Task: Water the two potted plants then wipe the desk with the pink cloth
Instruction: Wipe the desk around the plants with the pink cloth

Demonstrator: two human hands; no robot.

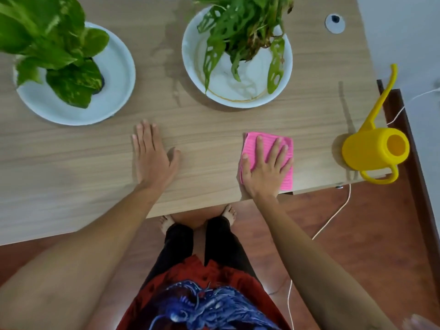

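the fingers (273, 151) of the right hand (264, 167) are spread wide and laid flat on the pink cloth (287, 175), which is pressed against the worktop (207, 132) close to its near edge. nothing is gripped; the cloth is only held down under the palm. the fingers of the left hand (152, 156) are straight and held close together, with the thumb set apart, and the palm is rested flat on the bare wood, well to the left of the cloth.

beyond the left hand, a leafy green plant (52, 51) is seen in a dark pot standing on a white saucer (116, 75). beyond the gap between the two hands, a second plant (242, 27) with holed leaves is seen in a white pot on another white saucer (190, 67), whose rim is marked by a brownish ring. a faint damp smear is visible on the wood between the two saucers.

to the right of the cloth, a yellow watering can (366, 151) is placed at the worktop's right end, its long spout pointed away from the person. a white cable (333, 217) is trailed across the reddish floor (357, 246) below.
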